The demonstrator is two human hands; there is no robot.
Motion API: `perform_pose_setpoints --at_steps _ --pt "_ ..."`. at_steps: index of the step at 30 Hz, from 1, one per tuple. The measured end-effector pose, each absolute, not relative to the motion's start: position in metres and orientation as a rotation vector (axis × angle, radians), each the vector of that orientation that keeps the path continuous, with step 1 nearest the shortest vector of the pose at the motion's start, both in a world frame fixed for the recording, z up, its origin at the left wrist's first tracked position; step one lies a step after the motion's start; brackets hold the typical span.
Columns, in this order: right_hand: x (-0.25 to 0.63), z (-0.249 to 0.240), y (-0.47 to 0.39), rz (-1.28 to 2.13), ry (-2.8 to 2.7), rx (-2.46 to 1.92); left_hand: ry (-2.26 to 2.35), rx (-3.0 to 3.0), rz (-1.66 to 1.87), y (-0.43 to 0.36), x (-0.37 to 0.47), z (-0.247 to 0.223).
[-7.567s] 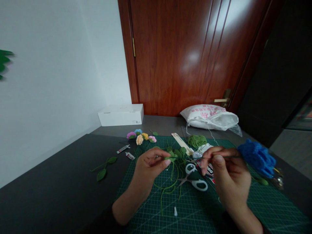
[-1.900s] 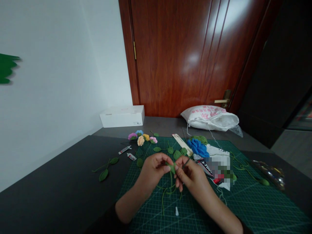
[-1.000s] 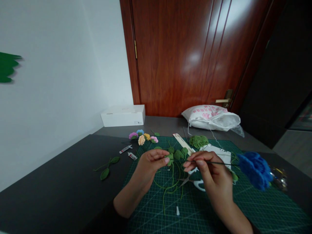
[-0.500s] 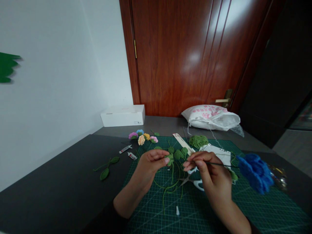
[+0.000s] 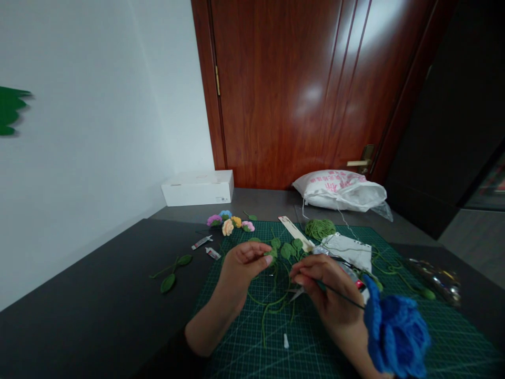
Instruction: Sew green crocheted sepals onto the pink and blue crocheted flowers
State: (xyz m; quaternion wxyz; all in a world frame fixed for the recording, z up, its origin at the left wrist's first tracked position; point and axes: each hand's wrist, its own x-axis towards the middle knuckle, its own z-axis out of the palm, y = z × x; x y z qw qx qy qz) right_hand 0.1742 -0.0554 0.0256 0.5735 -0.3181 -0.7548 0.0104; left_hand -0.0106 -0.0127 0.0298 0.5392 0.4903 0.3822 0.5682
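Observation:
My left hand (image 5: 248,264) pinches a small green crocheted leaf piece (image 5: 272,256) between thumb and fingertips, above the cutting mat. To its right, my right hand (image 5: 329,295) is closed on the thin dark stem of a blue crocheted flower (image 5: 398,331). The bloom points toward me at the lower right, past the wrist. Between the hands lie more green leaves (image 5: 291,249) with loose yarn tails. Scissors (image 5: 296,293) rest on the mat, mostly hidden behind my right hand. A small white cap (image 5: 286,341) lies nearer to me.
Small crocheted flowers (image 5: 228,227) lie at the back left, near two glue tubes (image 5: 213,253) and a leaf sprig (image 5: 168,283). Behind the hands are green yarn (image 5: 320,228), a cream strip (image 5: 294,231) and a white bag (image 5: 339,189). A white box (image 5: 198,188) stands against the wall.
My right hand has moved slightly left and turned, swinging the blue flower down and toward me. It now covers more of the scissors. My left hand still holds the leaf piece, nearly unmoved.

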Motion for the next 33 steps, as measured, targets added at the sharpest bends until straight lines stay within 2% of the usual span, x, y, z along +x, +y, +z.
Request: perform_pose_setpoints --at_steps 13,33 --pt "0.159 0.022 -0.053 0.130 -1.684 -0.833 0.975 1.230 1.459 -0.018 -0.006 0.031" --pt "0.145 0.004 -0.043 -0.036 -1.742 -0.717 0.971 1.212 1.520 -0.017 -0.003 0.029"
